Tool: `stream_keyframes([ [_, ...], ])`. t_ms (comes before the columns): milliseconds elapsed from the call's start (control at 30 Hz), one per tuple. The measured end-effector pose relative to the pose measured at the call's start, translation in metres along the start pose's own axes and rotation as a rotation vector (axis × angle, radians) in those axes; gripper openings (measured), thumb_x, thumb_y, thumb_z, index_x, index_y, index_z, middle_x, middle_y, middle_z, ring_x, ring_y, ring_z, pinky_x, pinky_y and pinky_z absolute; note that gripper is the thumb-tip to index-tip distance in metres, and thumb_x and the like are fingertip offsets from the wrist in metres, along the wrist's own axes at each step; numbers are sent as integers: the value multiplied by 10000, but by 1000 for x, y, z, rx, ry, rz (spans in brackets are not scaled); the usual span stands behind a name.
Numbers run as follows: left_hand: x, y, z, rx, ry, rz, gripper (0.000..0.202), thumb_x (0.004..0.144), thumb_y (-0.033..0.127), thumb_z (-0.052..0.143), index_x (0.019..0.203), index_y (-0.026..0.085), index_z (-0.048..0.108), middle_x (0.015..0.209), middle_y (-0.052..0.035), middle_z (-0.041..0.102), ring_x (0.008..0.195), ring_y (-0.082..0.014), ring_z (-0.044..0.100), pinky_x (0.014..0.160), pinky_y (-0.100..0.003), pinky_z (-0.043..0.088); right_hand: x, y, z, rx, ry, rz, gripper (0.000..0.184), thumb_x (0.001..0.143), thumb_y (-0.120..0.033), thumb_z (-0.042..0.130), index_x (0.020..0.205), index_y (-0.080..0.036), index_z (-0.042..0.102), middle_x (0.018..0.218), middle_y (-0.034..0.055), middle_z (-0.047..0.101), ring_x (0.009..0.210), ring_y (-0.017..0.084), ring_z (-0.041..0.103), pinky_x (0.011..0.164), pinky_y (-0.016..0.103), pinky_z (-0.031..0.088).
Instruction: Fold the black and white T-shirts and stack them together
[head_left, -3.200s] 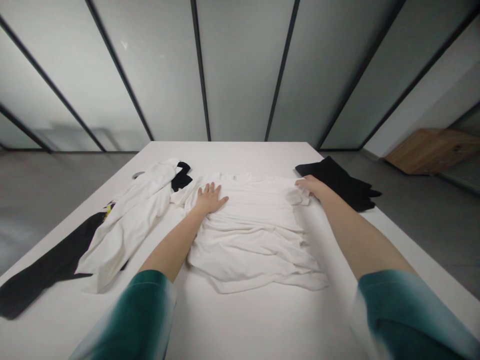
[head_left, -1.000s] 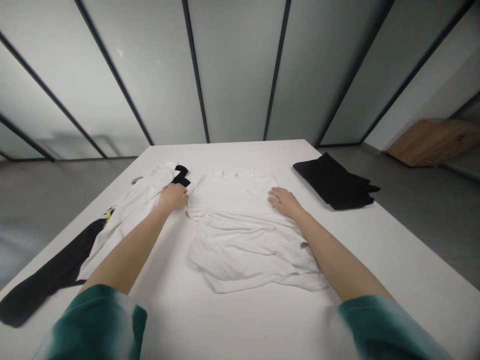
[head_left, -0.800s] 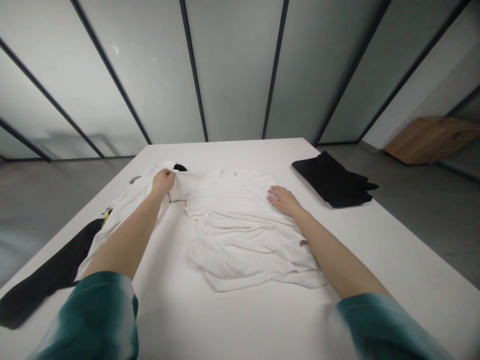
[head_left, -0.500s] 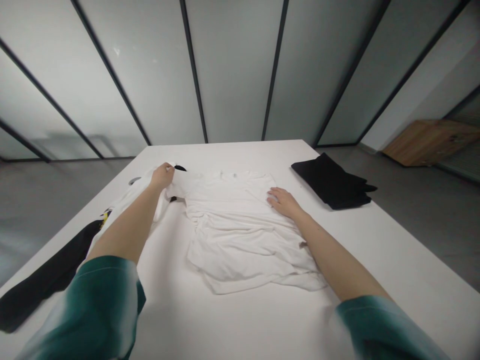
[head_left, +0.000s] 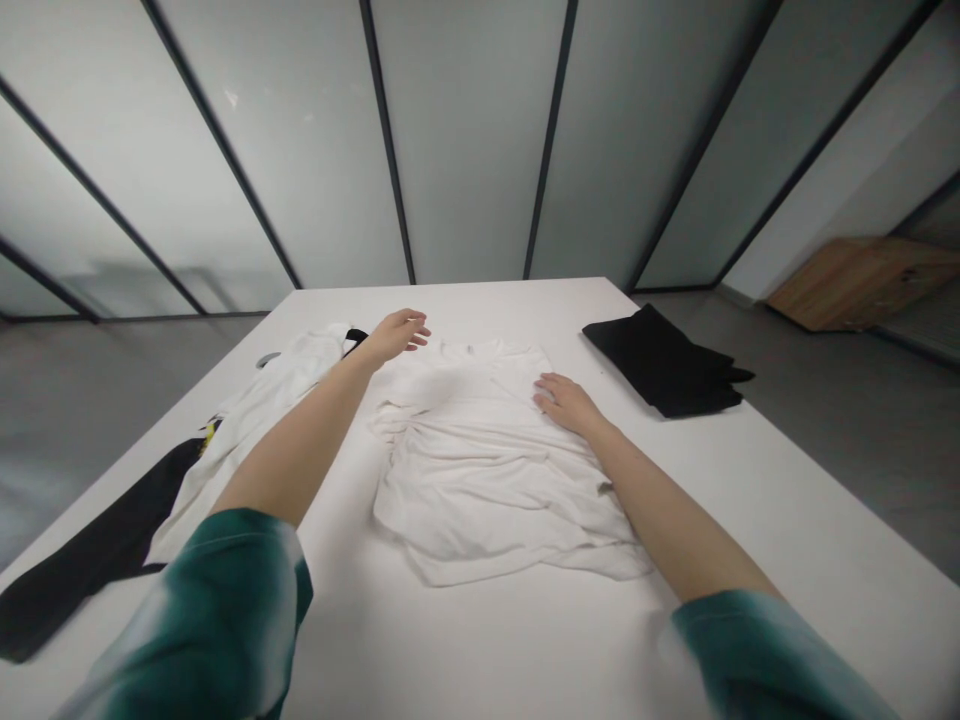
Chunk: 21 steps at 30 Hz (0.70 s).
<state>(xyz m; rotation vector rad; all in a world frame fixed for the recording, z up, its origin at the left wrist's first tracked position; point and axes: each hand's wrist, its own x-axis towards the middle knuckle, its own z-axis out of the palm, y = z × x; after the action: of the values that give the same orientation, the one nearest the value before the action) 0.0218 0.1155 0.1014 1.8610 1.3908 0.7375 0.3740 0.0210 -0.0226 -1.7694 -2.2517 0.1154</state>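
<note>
A white T-shirt lies wrinkled on the white table, collar away from me, its left sleeve folded in over the chest. My left hand hovers above the shirt's upper left corner, fingers loosely spread, holding nothing. My right hand lies flat on the shirt's upper right part, fingers stretched, pressing the cloth down.
A white garment lies in a heap to the left, over a long black one with a yellow print. A folded black garment sits at the right rear. A wooden cabinet stands on the floor at the far right.
My left hand gripped the shirt's left sleeve, pulled it out, laid it inward over the chest and let go; it is now raised. My right hand has stayed on the shirt.
</note>
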Motion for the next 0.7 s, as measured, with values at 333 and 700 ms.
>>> stream_keyframes([
  [333,-51,-59,62,876,-146,-24,594,955,485,358,1443,159,446,1554,-180,378,1445,-306,334,1143,-442,299,0,-8,0,-86,-24,7,509,982,-448,404,1381,-168,552,1498,154,466,1385,288,426,1123,448,361],
  [700,-30,-58,73,906,-129,-63,699,953,560,303,1531,168,324,1616,-171,248,1488,-350,216,1165,-501,228,20,-9,1,-186,-86,72,542,987,-491,340,1431,-218,486,1553,131,397,1425,321,356,1131,526,301],
])
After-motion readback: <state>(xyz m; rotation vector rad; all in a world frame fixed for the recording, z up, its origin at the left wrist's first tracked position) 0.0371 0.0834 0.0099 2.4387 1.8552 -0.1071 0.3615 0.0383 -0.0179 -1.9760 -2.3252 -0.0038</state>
